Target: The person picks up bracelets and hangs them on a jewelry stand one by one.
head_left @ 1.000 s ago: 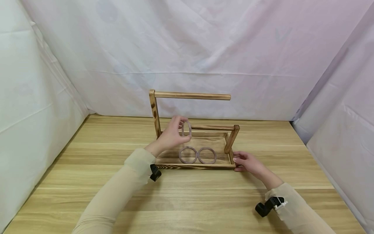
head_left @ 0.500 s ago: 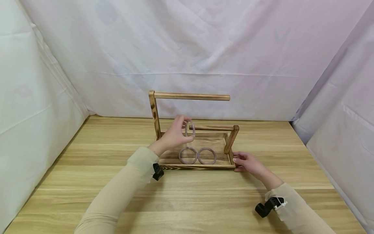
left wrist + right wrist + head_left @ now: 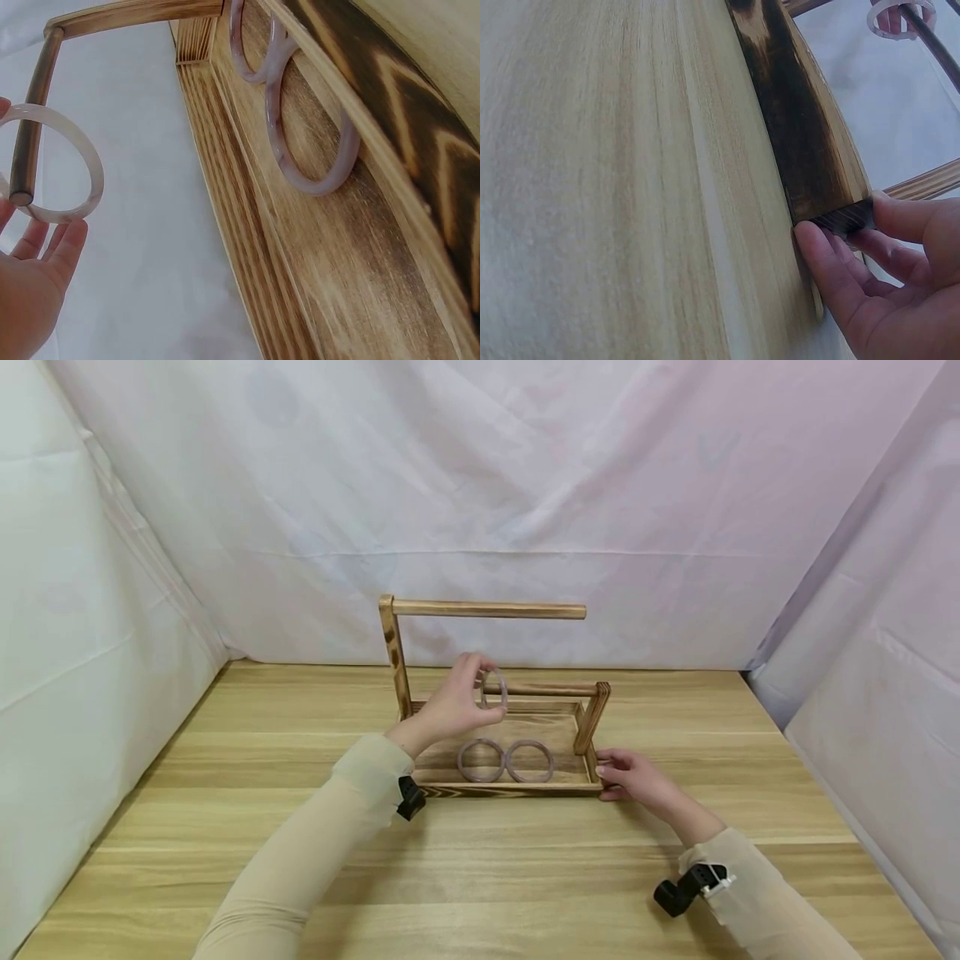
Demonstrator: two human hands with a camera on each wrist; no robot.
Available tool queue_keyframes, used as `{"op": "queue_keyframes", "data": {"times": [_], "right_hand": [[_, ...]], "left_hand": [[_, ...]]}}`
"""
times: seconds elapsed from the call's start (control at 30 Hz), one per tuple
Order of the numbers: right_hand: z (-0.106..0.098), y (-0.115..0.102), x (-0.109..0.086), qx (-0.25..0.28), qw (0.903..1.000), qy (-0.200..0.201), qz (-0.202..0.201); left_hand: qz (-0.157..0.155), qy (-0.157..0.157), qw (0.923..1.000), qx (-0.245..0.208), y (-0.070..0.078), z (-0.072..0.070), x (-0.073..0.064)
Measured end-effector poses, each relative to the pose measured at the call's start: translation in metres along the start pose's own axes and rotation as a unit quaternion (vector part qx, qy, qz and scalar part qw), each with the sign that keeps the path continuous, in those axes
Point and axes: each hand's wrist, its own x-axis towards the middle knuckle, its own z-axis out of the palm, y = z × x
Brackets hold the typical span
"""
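Observation:
My left hand (image 3: 453, 702) pinches a pale, translucent bangle (image 3: 94, 161) by its edge, thumb below and fingers above. The bangle is upright at the free end of the stand's lower bar (image 3: 551, 690); in the left wrist view the bar's tip shows inside the ring. Two more mauve bangles, a left one (image 3: 462, 762) and a right one (image 3: 551, 762), lie side by side in the wooden tray base (image 3: 510, 790). My right hand (image 3: 637, 781) grips the tray's right front corner, thumb and fingers on either side of the wall in the right wrist view.
A longer upper bar (image 3: 487, 608) extends rightward from the tall left post (image 3: 395, 652). The short right post (image 3: 592, 718) carries the lower bar. The stand sits on a wood-grain table (image 3: 510, 868), with white cloth (image 3: 480, 510) hanging behind and at both sides.
My left hand has moved a little to the right with the bangle, bringing the ring to the lower bar's free end. The right hand keeps its hold on the tray corner.

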Motion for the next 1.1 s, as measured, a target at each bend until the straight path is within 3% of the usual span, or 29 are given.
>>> {"op": "queue_keyframes", "data": {"times": [0.17,0.43,1.1], "right_hand": [[0.000,0.000,0.000,0.001,1.0000,-0.001,0.003],[0.000,0.000,0.001,0.001,1.0000,-0.004,0.003],[0.000,0.000,0.001,0.001,1.0000,-0.001,0.001]], "left_hand": [[-0.008,-0.005,0.9999,0.005,0.004,0.001,0.003],[0.007,-0.003,0.9999,0.007,0.009,0.001,0.007],[-0.008,-0.050,0.9987,-0.007,0.026,0.000,0.017]]}}
